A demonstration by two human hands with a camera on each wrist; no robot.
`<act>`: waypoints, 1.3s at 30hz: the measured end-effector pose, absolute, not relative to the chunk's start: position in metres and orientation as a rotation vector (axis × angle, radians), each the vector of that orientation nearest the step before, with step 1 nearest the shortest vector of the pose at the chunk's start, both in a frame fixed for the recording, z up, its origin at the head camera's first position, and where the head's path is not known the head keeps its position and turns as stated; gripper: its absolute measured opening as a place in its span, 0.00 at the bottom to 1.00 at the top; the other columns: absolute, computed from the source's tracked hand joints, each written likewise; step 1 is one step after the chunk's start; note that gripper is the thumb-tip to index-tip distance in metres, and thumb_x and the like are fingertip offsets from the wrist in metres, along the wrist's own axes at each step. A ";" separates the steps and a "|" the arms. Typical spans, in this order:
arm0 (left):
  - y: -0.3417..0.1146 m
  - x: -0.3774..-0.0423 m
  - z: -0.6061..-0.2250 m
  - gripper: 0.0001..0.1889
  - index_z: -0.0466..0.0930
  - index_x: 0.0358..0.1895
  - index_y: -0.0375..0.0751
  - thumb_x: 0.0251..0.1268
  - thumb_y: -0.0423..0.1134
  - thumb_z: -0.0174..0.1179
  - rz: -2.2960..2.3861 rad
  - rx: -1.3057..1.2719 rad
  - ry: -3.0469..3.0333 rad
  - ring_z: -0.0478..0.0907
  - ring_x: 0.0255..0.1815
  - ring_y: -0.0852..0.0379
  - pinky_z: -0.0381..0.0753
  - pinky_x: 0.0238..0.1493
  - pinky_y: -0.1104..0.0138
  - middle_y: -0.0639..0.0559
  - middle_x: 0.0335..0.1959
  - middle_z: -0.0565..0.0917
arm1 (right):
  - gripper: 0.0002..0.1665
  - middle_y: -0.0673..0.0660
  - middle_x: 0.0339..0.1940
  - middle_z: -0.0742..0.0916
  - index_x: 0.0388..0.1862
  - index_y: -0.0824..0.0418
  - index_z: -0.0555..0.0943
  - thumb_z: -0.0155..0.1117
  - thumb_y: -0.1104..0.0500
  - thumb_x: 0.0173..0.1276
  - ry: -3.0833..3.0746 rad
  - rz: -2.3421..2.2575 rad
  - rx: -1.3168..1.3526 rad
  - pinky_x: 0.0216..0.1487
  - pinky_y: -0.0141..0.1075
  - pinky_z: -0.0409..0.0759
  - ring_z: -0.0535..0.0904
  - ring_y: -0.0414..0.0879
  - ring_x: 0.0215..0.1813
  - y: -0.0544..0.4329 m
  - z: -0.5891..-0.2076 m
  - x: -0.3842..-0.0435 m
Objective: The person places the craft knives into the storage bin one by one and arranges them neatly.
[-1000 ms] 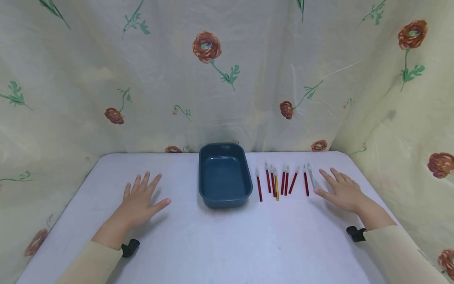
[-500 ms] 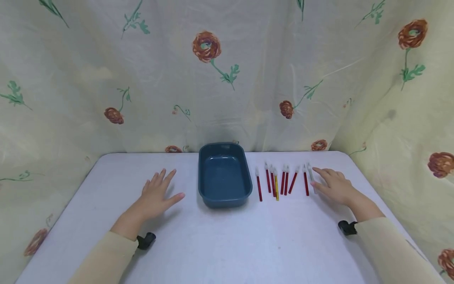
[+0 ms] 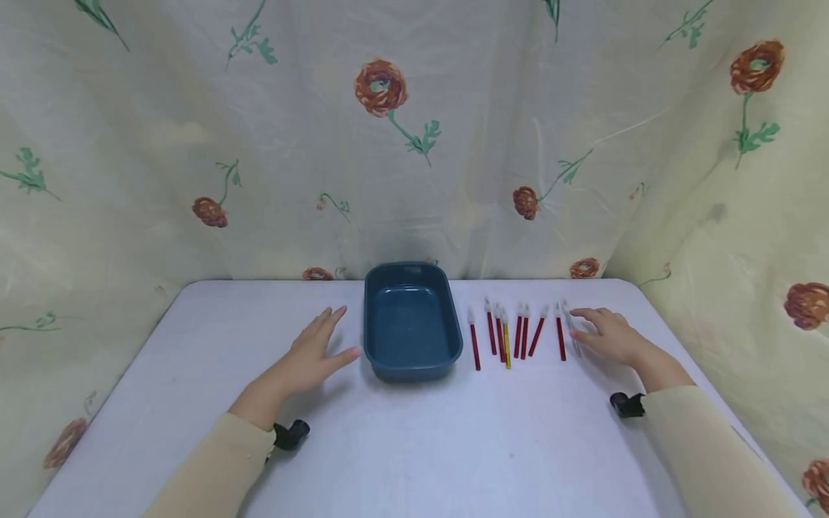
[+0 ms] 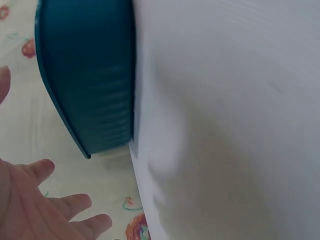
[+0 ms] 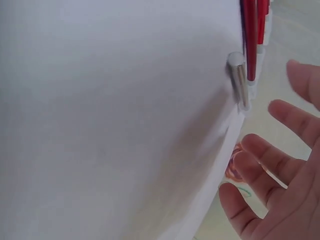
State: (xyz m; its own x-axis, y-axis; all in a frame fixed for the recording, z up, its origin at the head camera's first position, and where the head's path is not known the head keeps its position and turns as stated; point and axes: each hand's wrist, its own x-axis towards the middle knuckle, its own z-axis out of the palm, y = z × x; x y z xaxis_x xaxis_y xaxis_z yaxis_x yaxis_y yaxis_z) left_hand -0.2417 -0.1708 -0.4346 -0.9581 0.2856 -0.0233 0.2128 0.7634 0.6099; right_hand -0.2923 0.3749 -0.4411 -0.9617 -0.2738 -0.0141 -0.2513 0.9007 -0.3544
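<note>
A dark teal rectangular bin (image 3: pixel 413 374) stands at the back middle of the table. My left hand (image 3: pixel 311 360) is just left of it, fingers spread and thumb towards its wall, holding nothing. To the bin's right lies a loose row of slim red sticks (image 3: pixel 475 347) with whitish, clear-looking tips, one yellow stick (image 3: pixel 508 352) among them. At the row's right end is a silver stick (image 5: pixel 241 82). My right hand (image 3: pixel 612 338) hovers beside it, thumb and forefinger parted at its edge in the head view, and nothing is in its grasp.
The table (image 3: pixel 414 453) has a white cover. Pale curtains with printed flowers (image 3: pixel 381 88) hang behind it and at both sides. Each wrist carries a small black camera (image 3: pixel 627 405).
My left hand has moved right, closer to the bin. My right hand has shifted slightly left to the silver stick, its fingers drawn closer together.
</note>
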 end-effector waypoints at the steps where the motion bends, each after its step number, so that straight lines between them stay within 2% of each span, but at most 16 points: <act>1: -0.169 -0.243 -0.434 0.48 0.43 0.82 0.53 0.68 0.65 0.57 0.980 0.392 2.826 0.41 0.81 0.34 0.48 0.70 0.31 0.38 0.82 0.43 | 0.32 0.81 0.60 0.74 0.67 0.71 0.70 0.59 0.50 0.75 3.000 -0.560 -0.426 0.59 0.70 0.65 0.67 0.78 0.61 0.375 -0.441 -0.294; 9: -0.151 -0.249 -0.434 0.50 0.42 0.82 0.53 0.65 0.64 0.61 1.132 0.369 2.698 0.41 0.81 0.37 0.50 0.71 0.33 0.40 0.82 0.41 | 0.23 0.78 0.50 0.80 0.59 0.75 0.76 0.61 0.61 0.71 2.928 -0.751 -0.438 0.53 0.61 0.75 0.80 0.69 0.49 0.372 -0.439 -0.306; 17: -0.140 -0.253 -0.440 0.50 0.43 0.82 0.49 0.66 0.58 0.64 1.233 0.339 2.631 0.49 0.80 0.37 0.56 0.72 0.39 0.40 0.82 0.45 | 0.23 0.74 0.47 0.80 0.58 0.74 0.75 0.62 0.61 0.70 2.876 -0.814 -0.324 0.50 0.57 0.76 0.78 0.65 0.49 0.372 -0.440 -0.312; 21: -0.135 -0.253 -0.441 0.50 0.43 0.82 0.48 0.66 0.55 0.65 1.263 0.334 2.609 0.51 0.79 0.37 0.59 0.71 0.39 0.40 0.81 0.48 | 0.22 0.70 0.44 0.80 0.58 0.73 0.75 0.62 0.61 0.70 2.854 -0.835 -0.289 0.46 0.50 0.76 0.77 0.62 0.46 0.371 -0.445 -0.316; 26: -0.131 -0.253 -0.444 0.50 0.42 0.82 0.47 0.66 0.49 0.68 1.378 0.337 2.538 0.58 0.77 0.37 0.67 0.69 0.46 0.40 0.81 0.49 | 0.21 0.63 0.38 0.80 0.57 0.73 0.75 0.62 0.62 0.69 2.849 -0.845 -0.264 0.41 0.42 0.73 0.76 0.55 0.41 0.372 -0.451 -0.318; 30: -0.130 -0.252 -0.447 0.50 0.41 0.82 0.48 0.65 0.46 0.68 1.472 0.320 2.468 0.61 0.75 0.37 0.71 0.66 0.48 0.40 0.81 0.50 | 0.21 0.60 0.35 0.79 0.57 0.74 0.75 0.63 0.63 0.69 2.852 -0.863 -0.264 0.40 0.41 0.72 0.75 0.53 0.39 0.371 -0.453 -0.317; 39: -0.129 -0.251 -0.450 0.51 0.42 0.82 0.53 0.64 0.48 0.69 1.481 0.297 2.423 0.60 0.76 0.38 0.70 0.66 0.46 0.38 0.81 0.51 | 0.20 0.60 0.34 0.79 0.55 0.74 0.75 0.64 0.65 0.68 2.837 -0.885 -0.239 0.41 0.42 0.70 0.75 0.53 0.39 0.368 -0.453 -0.315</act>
